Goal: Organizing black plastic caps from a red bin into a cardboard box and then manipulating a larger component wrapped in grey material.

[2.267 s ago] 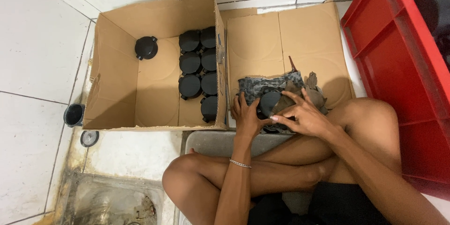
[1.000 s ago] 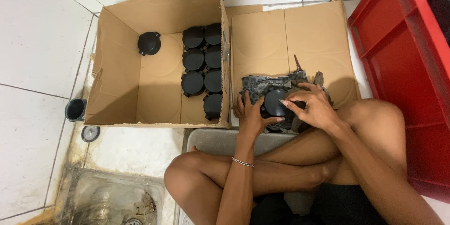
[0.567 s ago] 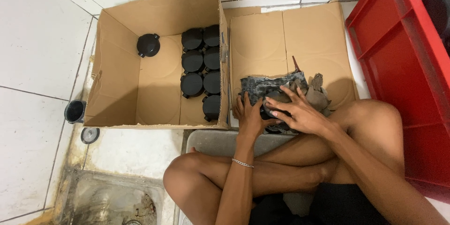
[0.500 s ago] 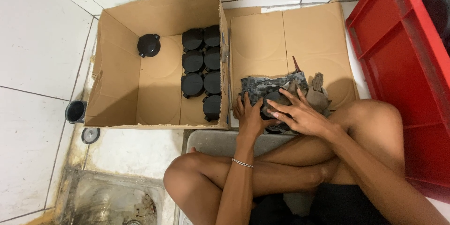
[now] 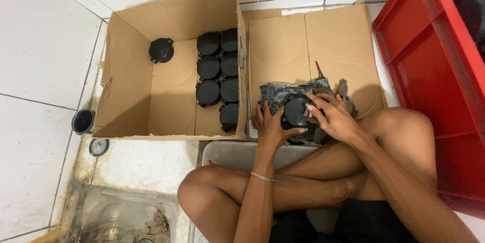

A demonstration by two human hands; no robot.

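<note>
I sit cross-legged on the floor. Between both hands I hold a round black cap-like part (image 5: pixel 295 110) over a crumpled dark grey rag (image 5: pixel 283 93). My left hand (image 5: pixel 270 127) cups the part from the left and below. My right hand (image 5: pixel 336 116) lies on its right side, fingers spread across the top. The rag rests on a flattened cardboard sheet (image 5: pixel 308 40).
An open cardboard box (image 5: pixel 126 86) at the left holds several black round parts (image 5: pixel 220 71) in rows and one apart (image 5: pixel 161 50). A red plastic crate (image 5: pixel 434 71) stands at the right. A small dark cup (image 5: pixel 83 120), a round lid (image 5: pixel 98 146) and a floor drain (image 5: pixel 121 217) lie at the lower left.
The hands stay on the black part over the rag; my right hand's fingers have shifted slightly across it. The view has barely moved.
</note>
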